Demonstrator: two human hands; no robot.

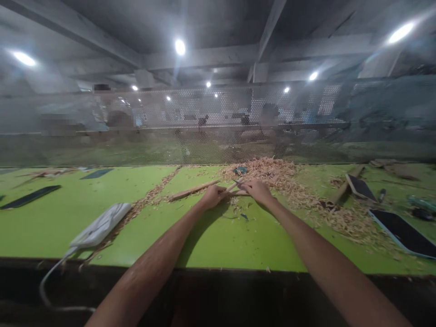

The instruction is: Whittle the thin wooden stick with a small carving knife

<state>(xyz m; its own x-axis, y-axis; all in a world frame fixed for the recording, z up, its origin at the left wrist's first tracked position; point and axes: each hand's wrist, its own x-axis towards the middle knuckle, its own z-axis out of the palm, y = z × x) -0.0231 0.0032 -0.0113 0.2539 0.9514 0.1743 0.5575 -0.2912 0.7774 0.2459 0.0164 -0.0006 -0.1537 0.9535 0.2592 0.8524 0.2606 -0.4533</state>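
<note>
Both my hands are over the green table [150, 236], near the middle of the view. My left hand [214, 196] is closed on a thin, light wooden stick [232, 185] that slants up to the right. Close by on the right, my right hand [258, 190] is closed round something thin and dark, seen only in part at the stick's upper end. Another wooden piece [239, 193] lies below, between the hands. A longer wooden strip [194, 190] rests on the table to the left of my left hand.
Wood shavings [272, 171] heap behind my right hand and trail rightward. A white power strip [102, 225] with a cable lies left. Phones [405, 231] lie right; another dark flat device [31, 196] is far left. A mesh screen [218, 145] stands behind, people beyond.
</note>
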